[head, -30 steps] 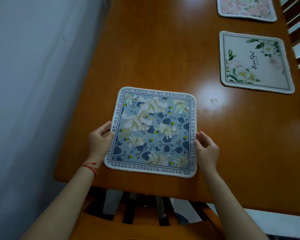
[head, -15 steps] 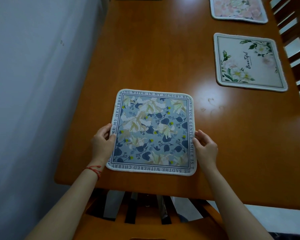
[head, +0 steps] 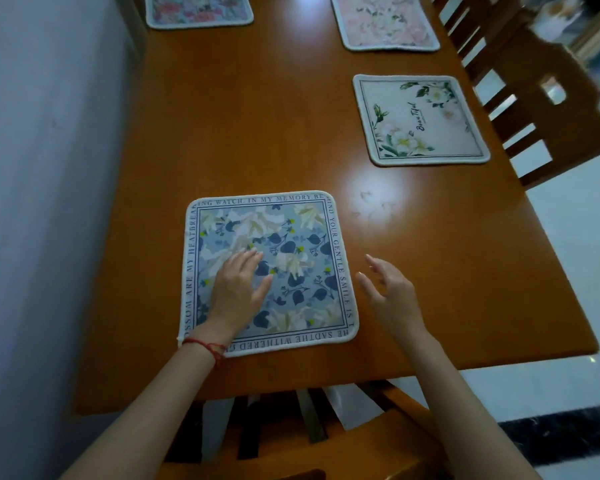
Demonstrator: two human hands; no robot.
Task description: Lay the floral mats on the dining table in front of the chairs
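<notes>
A blue floral mat [head: 291,244] with a lettered border lies flat on the wooden dining table [head: 257,133], near its front edge. My left hand [head: 238,289] rests palm down on the mat's left half, fingers straight. Just off the mat's right edge, my right hand [head: 387,292] hovers with relaxed fingers and holds nothing. A white mat [head: 420,119] with green leaves lies at the right side. A pink floral mat [head: 385,22] lies beyond it, and another floral mat [head: 198,10] is at the far left.
A wall [head: 42,202] runs along the table's left side. Wooden chairs [head: 520,84] stand along the right edge. A chair back [head: 291,441] sits directly below the front edge, between my arms.
Both hands let go of the blue mat's side edges. My left hand moved onto the mat's surface; my right hand lifted away to the right. The mat now lies flat.
</notes>
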